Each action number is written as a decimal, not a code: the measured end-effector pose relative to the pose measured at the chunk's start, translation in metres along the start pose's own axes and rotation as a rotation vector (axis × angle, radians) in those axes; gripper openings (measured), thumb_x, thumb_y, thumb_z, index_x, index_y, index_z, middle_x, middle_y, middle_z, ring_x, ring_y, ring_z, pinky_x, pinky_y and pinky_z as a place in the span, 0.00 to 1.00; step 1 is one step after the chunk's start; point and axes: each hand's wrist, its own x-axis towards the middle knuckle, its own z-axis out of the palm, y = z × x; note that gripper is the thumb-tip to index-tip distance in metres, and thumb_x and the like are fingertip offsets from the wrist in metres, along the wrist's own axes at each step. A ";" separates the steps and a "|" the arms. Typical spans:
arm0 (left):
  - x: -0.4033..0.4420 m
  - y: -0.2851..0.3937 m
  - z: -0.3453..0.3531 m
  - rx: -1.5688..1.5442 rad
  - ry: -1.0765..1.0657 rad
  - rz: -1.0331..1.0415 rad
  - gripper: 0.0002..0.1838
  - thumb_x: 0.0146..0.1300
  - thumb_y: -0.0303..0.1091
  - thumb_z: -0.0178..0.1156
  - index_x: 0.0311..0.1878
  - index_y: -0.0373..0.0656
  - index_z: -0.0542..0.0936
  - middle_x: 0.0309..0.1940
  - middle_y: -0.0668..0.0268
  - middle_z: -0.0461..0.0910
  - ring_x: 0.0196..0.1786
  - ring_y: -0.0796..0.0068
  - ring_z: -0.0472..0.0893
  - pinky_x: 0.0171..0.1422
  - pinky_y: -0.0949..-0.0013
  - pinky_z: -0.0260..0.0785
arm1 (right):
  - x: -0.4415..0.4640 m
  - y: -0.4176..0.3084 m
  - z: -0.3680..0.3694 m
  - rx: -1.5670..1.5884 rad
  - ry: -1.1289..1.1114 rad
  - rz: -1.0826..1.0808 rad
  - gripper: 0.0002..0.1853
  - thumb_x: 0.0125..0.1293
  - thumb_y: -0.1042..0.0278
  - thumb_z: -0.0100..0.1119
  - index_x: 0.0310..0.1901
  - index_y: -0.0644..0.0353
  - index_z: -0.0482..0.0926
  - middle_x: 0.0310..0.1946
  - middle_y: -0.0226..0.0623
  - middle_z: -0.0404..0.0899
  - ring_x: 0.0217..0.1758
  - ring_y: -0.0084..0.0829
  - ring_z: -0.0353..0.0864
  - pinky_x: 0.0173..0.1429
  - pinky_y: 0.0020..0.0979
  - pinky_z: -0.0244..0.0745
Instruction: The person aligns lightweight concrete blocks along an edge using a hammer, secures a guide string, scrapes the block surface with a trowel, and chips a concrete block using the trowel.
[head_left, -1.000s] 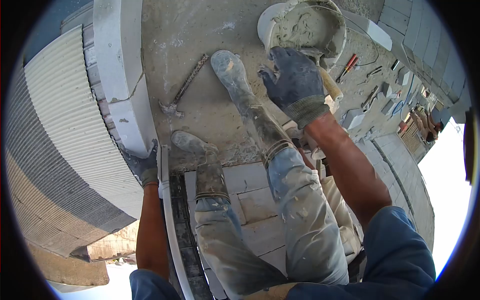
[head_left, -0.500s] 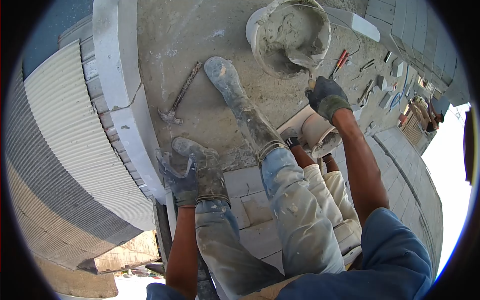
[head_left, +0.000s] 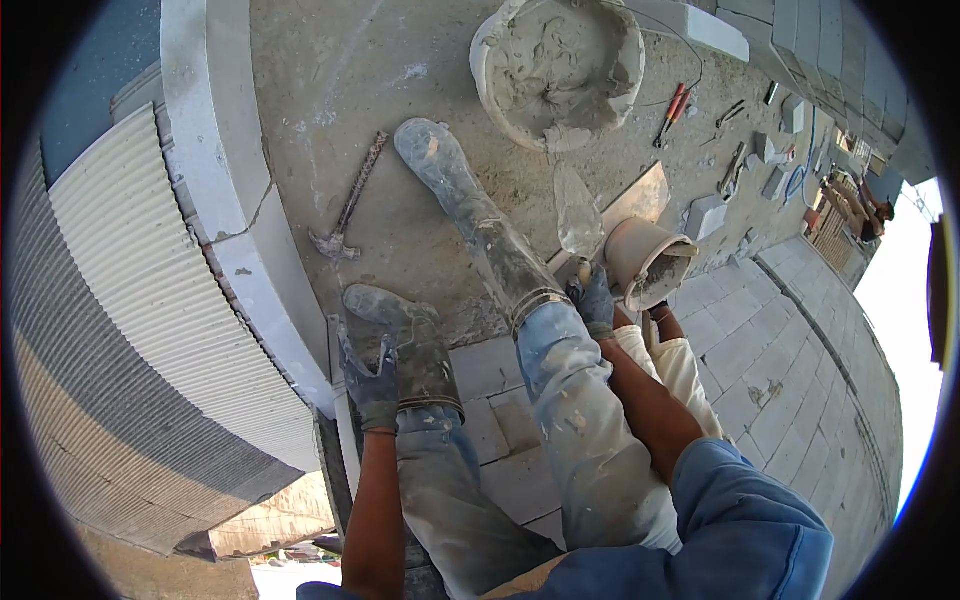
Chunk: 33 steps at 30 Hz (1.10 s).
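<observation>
My right hand (head_left: 596, 300), in a dark glove, is closed round the handle of a trowel (head_left: 577, 212) beside my right knee. The trowel's flat blade points away from me, below a large bucket of grey mortar (head_left: 560, 75). A smaller bucket (head_left: 640, 258), tilted on its side, lies just right of that hand. My left hand (head_left: 370, 378), gloved too, hangs beside my left boot with thumb and fingers apart and nothing between them. A hammer (head_left: 350, 200) rests on the concrete beyond it.
A white ledge (head_left: 225, 170) runs along the left, with corrugated roofing (head_left: 170, 290) below. Red-handled pliers (head_left: 673, 112), other tools and block pieces (head_left: 706, 216) lie at right. Another person's light trousers (head_left: 685, 375) show beside my leg; a further person (head_left: 868, 210) is at far right.
My right hand has come down and back toward my knee with the trowel, away from the mortar bucket. My left hand moved off the ledge to beside my boot. The small bucket shows more fully.
</observation>
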 end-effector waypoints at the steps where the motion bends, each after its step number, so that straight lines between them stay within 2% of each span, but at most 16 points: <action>1: 0.002 -0.001 0.000 -0.002 0.005 0.001 0.43 0.65 0.46 0.66 0.76 0.33 0.59 0.74 0.45 0.62 0.76 0.49 0.63 0.79 0.56 0.55 | -0.010 -0.001 -0.010 0.036 -0.042 0.072 0.30 0.66 0.58 0.61 0.64 0.67 0.66 0.52 0.59 0.75 0.55 0.60 0.75 0.61 0.46 0.72; 3: 0.002 -0.006 0.001 -0.015 0.021 -0.059 0.34 0.70 0.34 0.60 0.74 0.33 0.62 0.75 0.50 0.64 0.75 0.53 0.65 0.79 0.60 0.54 | -0.016 0.000 -0.021 0.107 0.092 -0.160 0.29 0.65 0.59 0.63 0.63 0.66 0.68 0.50 0.54 0.76 0.51 0.55 0.78 0.57 0.44 0.74; 5: 0.002 -0.007 0.000 -0.011 0.011 -0.061 0.38 0.68 0.40 0.63 0.75 0.33 0.61 0.74 0.47 0.63 0.75 0.51 0.64 0.79 0.58 0.54 | -0.012 -0.010 -0.038 0.181 0.223 -0.387 0.29 0.64 0.60 0.65 0.62 0.65 0.70 0.47 0.50 0.77 0.47 0.50 0.81 0.54 0.42 0.77; 8: 0.002 -0.010 0.006 0.009 -0.006 -0.043 0.42 0.66 0.46 0.66 0.75 0.33 0.60 0.73 0.45 0.63 0.75 0.49 0.64 0.79 0.57 0.55 | 0.020 -0.055 -0.069 0.959 -0.144 -0.057 0.19 0.74 0.59 0.57 0.57 0.64 0.77 0.37 0.34 0.80 0.37 0.25 0.81 0.42 0.27 0.79; 10: 0.006 -0.007 0.016 0.021 -0.006 -0.023 0.42 0.66 0.46 0.66 0.75 0.34 0.61 0.72 0.45 0.64 0.74 0.49 0.65 0.78 0.57 0.56 | 0.051 -0.096 -0.091 1.273 -0.281 -0.090 0.22 0.78 0.53 0.49 0.54 0.66 0.78 0.30 0.36 0.80 0.28 0.25 0.80 0.33 0.26 0.78; 13: 0.030 0.014 0.035 0.107 -0.073 -0.097 0.41 0.66 0.47 0.66 0.75 0.35 0.61 0.71 0.45 0.67 0.72 0.49 0.68 0.75 0.56 0.61 | 0.105 -0.078 -0.042 1.373 -0.327 0.124 0.27 0.78 0.46 0.47 0.49 0.68 0.79 0.25 0.37 0.79 0.20 0.30 0.78 0.25 0.31 0.77; 17: 0.088 0.092 0.070 -0.533 -0.216 0.006 0.37 0.67 0.41 0.66 0.73 0.35 0.64 0.70 0.51 0.70 0.70 0.60 0.72 0.72 0.62 0.66 | 0.079 -0.042 -0.033 1.254 -0.315 0.182 0.23 0.77 0.46 0.49 0.42 0.62 0.79 0.19 0.35 0.76 0.14 0.29 0.75 0.18 0.30 0.70; 19: 0.116 0.145 0.079 -0.429 -0.169 0.286 0.23 0.73 0.39 0.58 0.65 0.37 0.73 0.67 0.54 0.71 0.66 0.58 0.73 0.72 0.62 0.65 | 0.052 -0.008 -0.028 1.071 -0.299 0.081 0.22 0.76 0.45 0.51 0.43 0.60 0.79 0.19 0.34 0.76 0.14 0.27 0.75 0.17 0.29 0.70; 22: 0.156 0.213 0.079 -0.591 -0.263 0.334 0.25 0.72 0.37 0.59 0.68 0.40 0.69 0.68 0.56 0.71 0.67 0.63 0.74 0.71 0.63 0.66 | 0.019 0.026 -0.028 0.506 0.121 -0.379 0.21 0.74 0.47 0.53 0.47 0.59 0.79 0.21 0.36 0.78 0.17 0.33 0.78 0.23 0.33 0.74; 24: 0.205 0.196 0.126 -0.496 -0.304 0.398 0.26 0.72 0.37 0.59 0.70 0.41 0.67 0.67 0.56 0.71 0.67 0.63 0.73 0.71 0.62 0.66 | -0.010 -0.001 -0.069 0.472 -0.242 0.330 0.18 0.72 0.53 0.57 0.50 0.62 0.78 0.28 0.42 0.82 0.27 0.43 0.83 0.34 0.39 0.78; 25: 0.212 0.206 0.126 -0.445 -0.324 0.424 0.27 0.72 0.36 0.59 0.71 0.42 0.66 0.67 0.56 0.71 0.68 0.63 0.73 0.72 0.61 0.66 | -0.014 -0.006 -0.071 0.479 -0.244 0.331 0.18 0.72 0.53 0.57 0.50 0.62 0.78 0.28 0.42 0.82 0.27 0.43 0.83 0.34 0.39 0.78; 26: 0.220 0.214 0.128 -0.395 -0.344 0.450 0.27 0.73 0.36 0.58 0.72 0.43 0.65 0.67 0.56 0.72 0.68 0.63 0.73 0.72 0.61 0.67 | -0.014 -0.010 -0.070 0.363 0.049 0.085 0.18 0.69 0.56 0.60 0.50 0.62 0.78 0.33 0.44 0.82 0.33 0.47 0.83 0.40 0.41 0.78; 28: 0.204 0.289 0.092 -0.908 -0.591 -0.289 0.27 0.74 0.36 0.57 0.73 0.45 0.63 0.64 0.56 0.74 0.64 0.60 0.78 0.67 0.58 0.74 | -0.001 -0.017 -0.067 0.203 0.379 -0.186 0.21 0.61 0.59 0.70 0.49 0.63 0.77 0.40 0.48 0.81 0.43 0.51 0.81 0.50 0.41 0.76; 30: 0.212 0.290 0.106 -0.873 -0.603 -0.299 0.27 0.75 0.38 0.56 0.73 0.45 0.62 0.63 0.56 0.74 0.60 0.58 0.80 0.64 0.57 0.77 | 0.040 -0.019 -0.042 0.404 0.214 -0.028 0.22 0.58 0.59 0.73 0.48 0.63 0.76 0.38 0.48 0.79 0.43 0.48 0.79 0.50 0.40 0.74; 32: 0.216 0.284 0.116 -0.916 -0.596 -0.292 0.27 0.76 0.39 0.54 0.73 0.44 0.63 0.62 0.56 0.75 0.53 0.57 0.84 0.58 0.58 0.81 | 0.097 -0.058 -0.021 0.511 0.352 0.031 0.23 0.57 0.59 0.75 0.46 0.65 0.76 0.36 0.49 0.79 0.40 0.46 0.79 0.48 0.40 0.73; 33: 0.215 0.276 0.124 -0.975 -0.557 -0.283 0.26 0.76 0.39 0.53 0.73 0.44 0.64 0.60 0.56 0.77 0.51 0.58 0.85 0.56 0.59 0.83 | 0.118 -0.099 -0.040 0.737 0.127 0.335 0.22 0.57 0.60 0.76 0.44 0.65 0.76 0.33 0.48 0.79 0.36 0.47 0.79 0.45 0.40 0.74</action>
